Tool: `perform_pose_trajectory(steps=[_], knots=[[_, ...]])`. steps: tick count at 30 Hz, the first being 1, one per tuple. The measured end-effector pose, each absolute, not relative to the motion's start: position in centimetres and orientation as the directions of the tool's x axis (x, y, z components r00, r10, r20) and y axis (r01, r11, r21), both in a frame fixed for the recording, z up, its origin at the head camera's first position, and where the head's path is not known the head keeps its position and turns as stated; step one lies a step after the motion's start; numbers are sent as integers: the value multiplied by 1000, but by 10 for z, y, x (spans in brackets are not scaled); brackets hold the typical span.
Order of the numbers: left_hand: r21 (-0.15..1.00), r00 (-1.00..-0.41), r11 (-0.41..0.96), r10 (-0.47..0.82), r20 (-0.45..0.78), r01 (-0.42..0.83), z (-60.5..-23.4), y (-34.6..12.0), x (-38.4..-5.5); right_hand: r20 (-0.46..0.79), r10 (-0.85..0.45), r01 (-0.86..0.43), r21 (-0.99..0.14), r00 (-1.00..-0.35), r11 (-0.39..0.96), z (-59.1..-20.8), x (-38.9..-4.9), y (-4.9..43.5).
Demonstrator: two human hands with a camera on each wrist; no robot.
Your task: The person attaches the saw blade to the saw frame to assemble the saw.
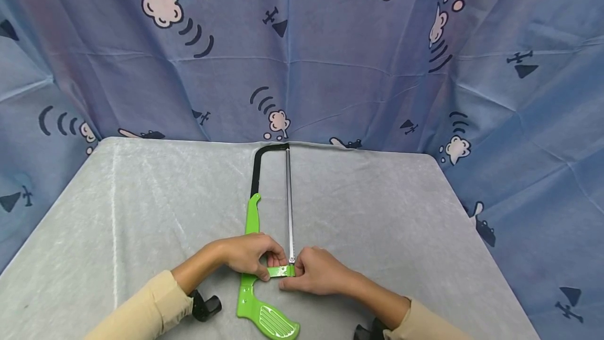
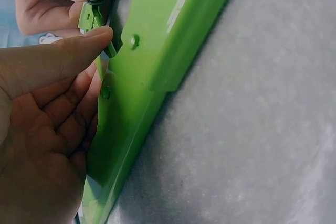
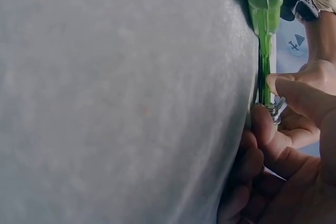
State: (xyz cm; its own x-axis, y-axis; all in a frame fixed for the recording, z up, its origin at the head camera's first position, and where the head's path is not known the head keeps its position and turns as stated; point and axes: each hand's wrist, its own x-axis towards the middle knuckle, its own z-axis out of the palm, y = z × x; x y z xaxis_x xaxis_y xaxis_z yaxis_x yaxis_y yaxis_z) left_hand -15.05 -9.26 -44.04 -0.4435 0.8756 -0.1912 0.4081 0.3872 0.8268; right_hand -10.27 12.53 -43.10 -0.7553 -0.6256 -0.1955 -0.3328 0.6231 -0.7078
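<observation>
My left hand (image 1: 252, 254) pinches the green crosspiece (image 1: 277, 272) of the hacksaw (image 1: 252, 216) lying under my fingers; my right thumb and fingertips (image 3: 263, 123) close about its wing nut (image 3: 279, 106). I'd best brace left, turn in small bites, keeping the blade (image 1: 290, 203) beyond my fingertips untwisted. No lettering reads.

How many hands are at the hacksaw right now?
2: the left hand pinches the green crosspiece of the hacksaw; the right hand holds the wing nut by the near end of the blade.
</observation>
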Motion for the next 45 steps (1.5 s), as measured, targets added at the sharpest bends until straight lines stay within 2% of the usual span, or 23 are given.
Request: perform_pose_trajectory(steps=[7, 17, 23, 33, 41, 45], knots=[[833, -441, 385, 876, -195, 396, -442, -92, -151, -214, -648, -318, -734, -731, 600, -434, -106, 130], [835, -447, 389, 872, -199, 389, -441, -93, -151, -202, -741, -296, -826, -640, 480, -435, -114, 143], [835, -454, 398, 867, -207, 380, -441, -93, -150, -205, -759, -284, -842, -618, 458, -433, -114, 144], [831, -455, 401, 866, -206, 386, -442, -93, -150, -246, -706, -293, -783, -664, 549, -434, -111, 140], [834, -443, 385, 875, -195, 394, -442, -93, -151, -195, -622, -332, -705, -759, 627, -435, -105, 128], [836, -443, 384, 875, -194, 392, -443, -92, -151, -183, -600, -344, -675, -779, 653, -436, -103, 124]])
